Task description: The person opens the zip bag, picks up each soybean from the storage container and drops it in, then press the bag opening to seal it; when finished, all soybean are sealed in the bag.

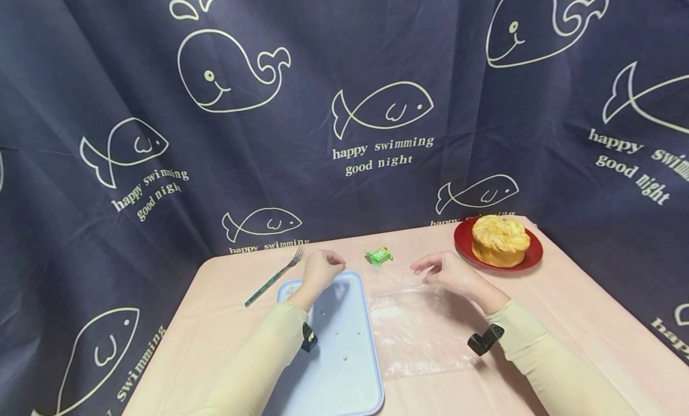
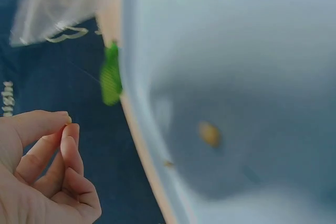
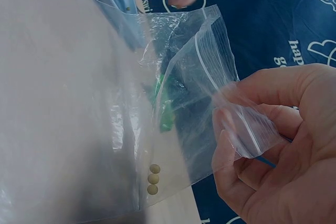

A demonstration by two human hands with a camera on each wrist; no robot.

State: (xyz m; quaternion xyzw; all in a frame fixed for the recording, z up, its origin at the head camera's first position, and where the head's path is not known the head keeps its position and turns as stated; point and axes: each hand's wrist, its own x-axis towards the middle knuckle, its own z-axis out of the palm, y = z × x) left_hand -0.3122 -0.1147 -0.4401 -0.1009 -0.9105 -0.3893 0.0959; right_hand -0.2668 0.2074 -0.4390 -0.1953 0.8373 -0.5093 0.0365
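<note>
My left hand (image 1: 335, 262) hovers over the far end of a light blue tray (image 1: 352, 383), its thumb and forefinger pinching a small yellowish bean that barely shows at the fingertips (image 2: 66, 123). Several loose beans (image 1: 344, 357) lie scattered on the tray (image 2: 273, 51). My right hand (image 1: 432, 271) pinches the zip edge of a clear plastic bag (image 1: 420, 329) and lifts it off the table. In the right wrist view the bag (image 3: 189, 77) hangs open from that hand (image 3: 239, 135), with three beans (image 3: 153, 178) inside it.
A green clip-like item (image 1: 378, 256) lies between the hands near the table's far edge. A fork (image 1: 274, 277) with a dark green handle lies left of the tray. A red plate (image 1: 533, 257) with a round golden cake stands far right. A dark whale-print curtain surrounds the pink table.
</note>
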